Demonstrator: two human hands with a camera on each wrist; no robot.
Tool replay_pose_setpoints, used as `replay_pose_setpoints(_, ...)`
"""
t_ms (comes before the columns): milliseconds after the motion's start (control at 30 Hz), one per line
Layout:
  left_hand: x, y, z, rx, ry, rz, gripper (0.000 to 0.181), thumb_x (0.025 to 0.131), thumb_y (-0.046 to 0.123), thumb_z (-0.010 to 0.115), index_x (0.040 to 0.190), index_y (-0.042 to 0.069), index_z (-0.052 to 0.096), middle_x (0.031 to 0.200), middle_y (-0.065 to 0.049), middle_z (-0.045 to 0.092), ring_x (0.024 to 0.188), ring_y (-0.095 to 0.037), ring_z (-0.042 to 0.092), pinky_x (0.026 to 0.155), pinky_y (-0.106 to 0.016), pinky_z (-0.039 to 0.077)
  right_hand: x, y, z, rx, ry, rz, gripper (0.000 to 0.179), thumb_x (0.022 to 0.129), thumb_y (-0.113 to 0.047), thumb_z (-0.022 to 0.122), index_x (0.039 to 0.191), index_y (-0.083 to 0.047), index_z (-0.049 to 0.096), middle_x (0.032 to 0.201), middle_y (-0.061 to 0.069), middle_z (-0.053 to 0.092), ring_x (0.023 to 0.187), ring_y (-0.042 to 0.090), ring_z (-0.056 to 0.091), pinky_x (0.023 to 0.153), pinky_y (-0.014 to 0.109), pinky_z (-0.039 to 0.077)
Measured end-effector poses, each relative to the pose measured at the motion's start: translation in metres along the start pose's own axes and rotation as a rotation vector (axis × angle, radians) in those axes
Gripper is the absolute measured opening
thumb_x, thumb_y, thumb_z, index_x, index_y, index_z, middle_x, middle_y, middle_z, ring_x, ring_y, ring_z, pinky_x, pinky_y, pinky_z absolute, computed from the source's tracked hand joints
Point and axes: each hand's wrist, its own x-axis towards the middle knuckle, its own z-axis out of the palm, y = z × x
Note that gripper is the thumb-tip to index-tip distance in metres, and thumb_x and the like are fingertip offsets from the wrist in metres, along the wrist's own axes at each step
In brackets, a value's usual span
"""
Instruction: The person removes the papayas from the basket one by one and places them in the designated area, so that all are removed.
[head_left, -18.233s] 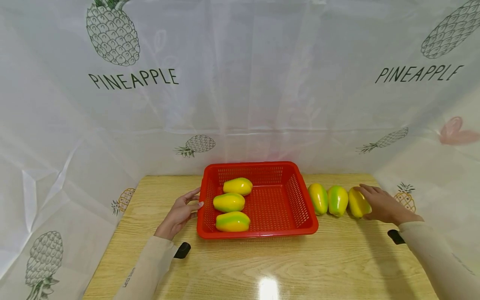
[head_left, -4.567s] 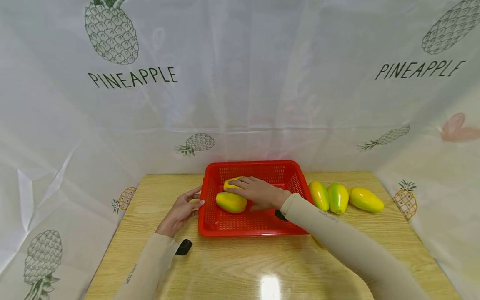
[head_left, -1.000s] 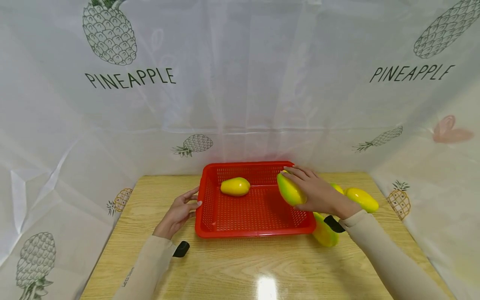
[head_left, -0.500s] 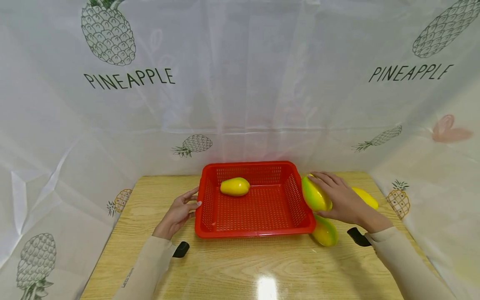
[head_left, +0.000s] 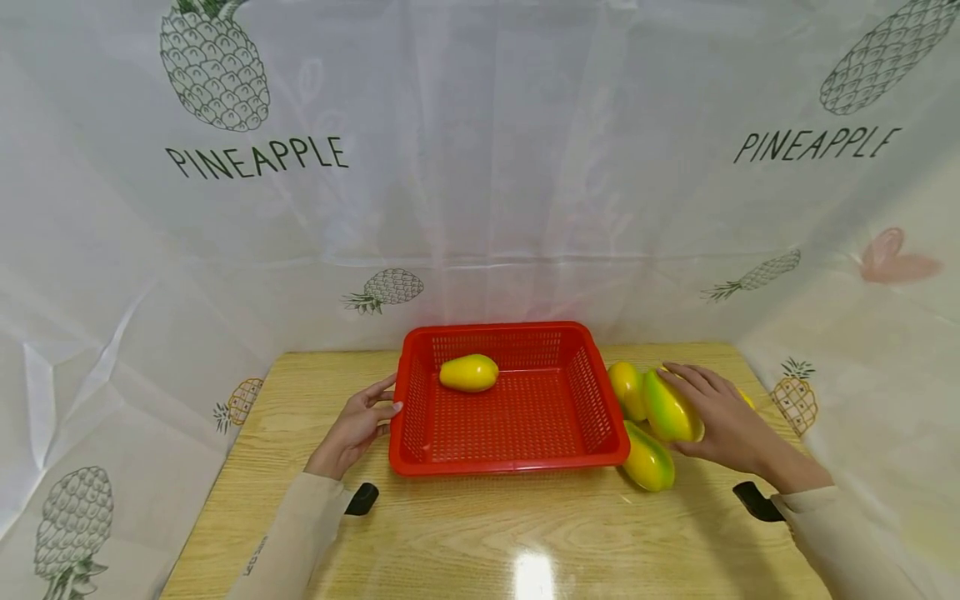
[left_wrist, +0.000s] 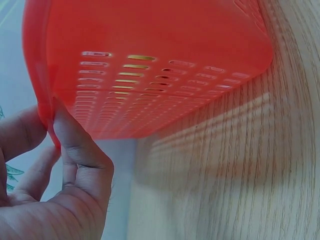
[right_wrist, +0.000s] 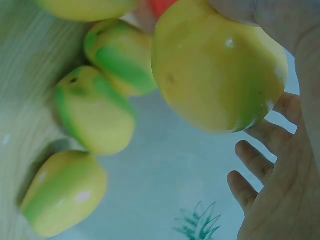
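My left hand pinches the left rim of the red plastic basket; the left wrist view shows thumb and fingers on either side of that rim. One yellow papaya lies in the basket's back left. Over the table, right of the basket, my right hand holds a yellow-green papaya, which looks large in the right wrist view. Below and around it lie several others: one by the basket, a papaya in front, and another mostly hidden behind the hand.
The pale wooden table ends at a white pineapple-print sheet behind and at both sides. In the right wrist view several papayas stand in a row close together.
Over the last second my right hand has carried the papaya from above the basket rightward over the table. Earlier the basket held up to three papayas. My left hand stays at the rim.
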Motion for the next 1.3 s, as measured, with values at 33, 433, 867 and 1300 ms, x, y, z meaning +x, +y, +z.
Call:
replay_pose_setpoints(33,0.000,0.000,0.000,-0.002,0.002,-0.002,0.063,0.107,0.000,0.057,0.165,0.011,0.037,0.136,-0.017,0.045,0.092,-0.012,0.062,0.073,-0.025,0.056,-0.004,0.002,0.001,-0.003,0.002,0.003,0.103,0.063,-0.020,0.101,0.151,0.001,0.051,0.153,0.024,0.047,0.133,0.052,0.043,0.096,0.071,0.038)
replay_pose_setpoints(433,-0.001,0.000,-0.001,0.003,-0.001,-0.004,0.064,0.107,0.001,0.058,0.166,0.012,0.036,0.138,-0.017,0.046,0.093,-0.013,0.062,0.074,-0.026,0.056,-0.037,0.015,0.008,-0.030,-0.019,0.062,0.106,0.061,-0.021,0.101,0.152,-0.003,0.050,0.150,0.024,0.049,0.128,0.052,0.047,0.091,0.072,0.042)
replay_pose_setpoints(867,-0.001,-0.002,-0.001,-0.005,-0.005,0.003,0.064,0.107,-0.001,0.057,0.166,0.011,0.036,0.135,-0.015,0.046,0.093,-0.013,0.062,0.073,-0.025,0.057,-0.062,0.021,0.028,-0.027,-0.025,0.064,0.106,0.057,-0.023,0.103,0.149,0.000,0.054,0.147,0.024,0.052,0.123,0.049,0.051,0.088,0.069,0.043)
replay_pose_setpoints(1300,0.000,-0.002,-0.001,-0.012,-0.003,-0.002,0.064,0.107,0.000,0.058,0.166,0.012,0.037,0.134,-0.014,0.047,0.093,-0.012,0.063,0.074,-0.025,0.057,-0.074,0.022,0.043,-0.036,-0.044,0.061,0.105,0.055,-0.026,0.104,0.144,0.001,0.056,0.146,0.025,0.052,0.124,0.052,0.050,0.089,0.070,0.044)
